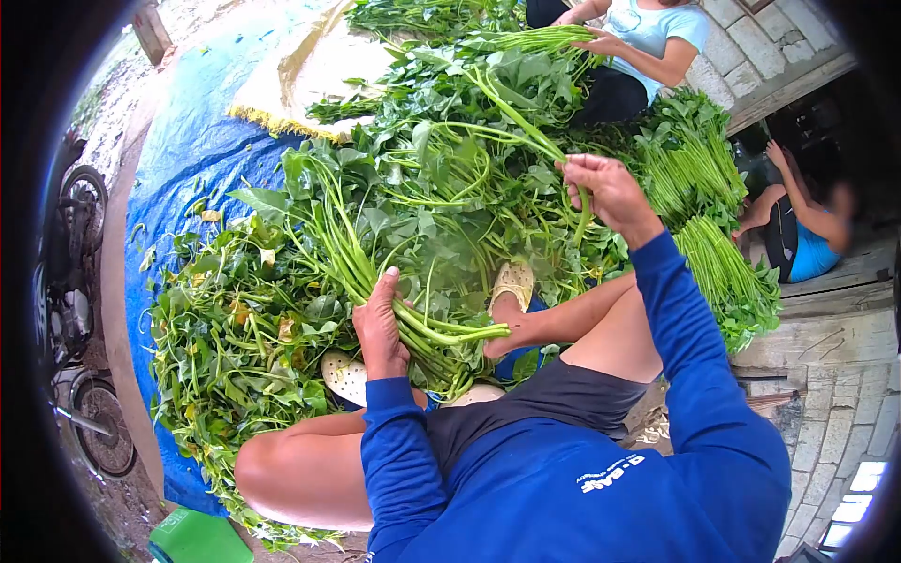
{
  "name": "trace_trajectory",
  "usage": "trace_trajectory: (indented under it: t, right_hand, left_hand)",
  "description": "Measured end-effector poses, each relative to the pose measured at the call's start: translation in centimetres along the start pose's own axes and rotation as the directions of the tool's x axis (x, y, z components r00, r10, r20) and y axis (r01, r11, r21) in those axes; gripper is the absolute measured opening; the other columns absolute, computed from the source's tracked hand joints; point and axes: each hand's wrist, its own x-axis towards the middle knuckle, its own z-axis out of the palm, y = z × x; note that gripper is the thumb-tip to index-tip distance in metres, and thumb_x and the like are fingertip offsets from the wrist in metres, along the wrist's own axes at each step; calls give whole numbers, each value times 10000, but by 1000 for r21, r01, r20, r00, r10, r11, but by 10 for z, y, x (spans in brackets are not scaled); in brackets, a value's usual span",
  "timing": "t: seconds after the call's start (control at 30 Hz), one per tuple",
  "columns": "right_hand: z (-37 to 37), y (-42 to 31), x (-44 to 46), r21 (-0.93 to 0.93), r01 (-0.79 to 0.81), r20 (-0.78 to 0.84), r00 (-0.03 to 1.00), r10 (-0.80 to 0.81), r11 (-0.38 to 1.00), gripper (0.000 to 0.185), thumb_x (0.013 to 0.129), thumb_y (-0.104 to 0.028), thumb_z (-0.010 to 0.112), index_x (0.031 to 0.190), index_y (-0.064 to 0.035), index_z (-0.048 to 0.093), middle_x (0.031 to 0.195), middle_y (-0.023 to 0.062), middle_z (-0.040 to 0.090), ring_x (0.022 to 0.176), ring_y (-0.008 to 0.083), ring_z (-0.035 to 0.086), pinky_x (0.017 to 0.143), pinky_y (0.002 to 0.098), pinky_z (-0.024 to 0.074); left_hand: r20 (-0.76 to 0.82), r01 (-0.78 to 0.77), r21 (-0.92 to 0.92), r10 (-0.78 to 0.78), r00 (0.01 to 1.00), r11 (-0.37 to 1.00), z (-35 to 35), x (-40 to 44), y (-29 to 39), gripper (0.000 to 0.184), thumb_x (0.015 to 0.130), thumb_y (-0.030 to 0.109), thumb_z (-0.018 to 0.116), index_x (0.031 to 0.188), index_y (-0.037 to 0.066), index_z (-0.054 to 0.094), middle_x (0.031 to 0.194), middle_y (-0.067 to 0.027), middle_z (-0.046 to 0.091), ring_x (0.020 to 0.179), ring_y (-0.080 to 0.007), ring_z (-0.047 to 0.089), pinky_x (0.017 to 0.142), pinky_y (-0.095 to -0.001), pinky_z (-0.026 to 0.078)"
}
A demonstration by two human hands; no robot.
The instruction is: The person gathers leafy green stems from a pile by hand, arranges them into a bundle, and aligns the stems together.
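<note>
My left hand [382, 324] is wrapped round a bunch of long green leafy stems [347, 246], their leaves pointing up and away and the cut ends toward my right knee. Farther up and to the right, my right hand [601, 192] pinches a few leafy stems [511, 117] that reach up to the left, with one end curling down below the fingers. Under both hands spreads a heap of loose leafy greens [450, 202]. Part of the left fingers is hidden behind the bunch.
A blue tarp [178, 169] lies under the greens. Tied-looking bundles [709, 258] are stacked at the right. Another person [648, 47] holds stems at the top; a second person [812, 235] sits at the right. A motorcycle [80, 310] stands left, a green container [199, 537] lower left.
</note>
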Motion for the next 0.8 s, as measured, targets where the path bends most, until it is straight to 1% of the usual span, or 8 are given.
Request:
trace_trajectory:
  t: [0.13, 0.4, 0.43, 0.53, 0.63, 0.73, 0.77, 0.8]
  right_hand:
    - [9, 17, -32, -41, 137, -33, 990, -138, 990, 315, 1037, -179, 764, 1267, 33, 722, 939, -5, 720, 750, 75, 647, 653, 256, 559]
    - [45, 22, -45, -237, 199, -269, 927, -262, 951, 344, 1027, -160, 769, 1319, 20, 730, 978, -11, 736, 759, 43, 627, 636, 220, 547]
    - [45, 25, -42, -265, 207, -285, 916, -282, 942, 308, 1011, -139, 777, 1263, 37, 756, 983, 13, 734, 781, 61, 630, 668, 237, 541]
    - [49, 31, -30, -477, 349, -236, 833, -500, 806, 274, 987, -112, 787, 1202, 57, 775, 975, 53, 721, 812, 92, 643, 706, 262, 533]
    - [69, 27, -37, -583, 405, -180, 781, -598, 704, 252, 971, -92, 791, 1170, 63, 783, 975, 86, 713, 833, 116, 649, 734, 277, 526]
    - [93, 48, -44, -565, 377, -111, 847, -520, 734, 249, 967, -81, 793, 1168, 65, 781, 988, 89, 716, 827, 116, 647, 732, 275, 535]
    - [100, 73, -44, -486, 382, -65, 881, -468, 786, 257, 979, -116, 785, 1177, 48, 787, 957, 73, 724, 785, 108, 641, 718, 279, 544]
    - [117, 80, -54, -461, 233, -12, 963, -269, 856, 260, 985, -134, 781, 1177, 42, 788, 935, 62, 722, 769, 106, 640, 710, 279, 546]
  left_hand:
    - [12, 22, 23, -23, 1000, 999, -5, -6, 5, 343, 916, 300, 905, 1058, 40, 730, 757, -20, 630, 589, -142, 622, 548, -285, 540]
    - [0, -37, 33, 37, 999, 999, -9, -10, 3, 352, 912, 311, 911, 1042, 35, 738, 755, -20, 631, 595, -141, 629, 549, -287, 535]
    - [1, -44, 39, 44, 999, 998, -9, -10, 4, 353, 912, 312, 912, 1045, 34, 740, 757, -19, 632, 598, -141, 630, 551, -289, 535]
    - [11, -46, 47, 45, 999, 998, -11, -6, 1, 370, 908, 319, 917, 1069, 30, 750, 766, -17, 637, 606, -142, 632, 559, -296, 538]
    - [15, -48, 25, 47, 999, 999, -7, 1, -7, 394, 909, 327, 918, 1102, 22, 759, 790, -20, 657, 614, -139, 633, 564, -301, 542]
    - [68, -39, -49, 42, 997, 998, -1, 9, -20, 387, 932, 338, 898, 1103, 21, 757, 871, -44, 712, 668, -145, 651, 612, -311, 556]
    - [88, -9, -44, 13, 996, 999, -2, 17, -29, 377, 939, 349, 890, 1098, 39, 745, 869, -38, 706, 684, -153, 657, 620, -320, 552]
    - [110, -1, -63, 8, 994, 998, -3, 26, -39, 381, 949, 361, 880, 1110, 49, 731, 855, -30, 696, 683, -156, 656, 606, -326, 541]
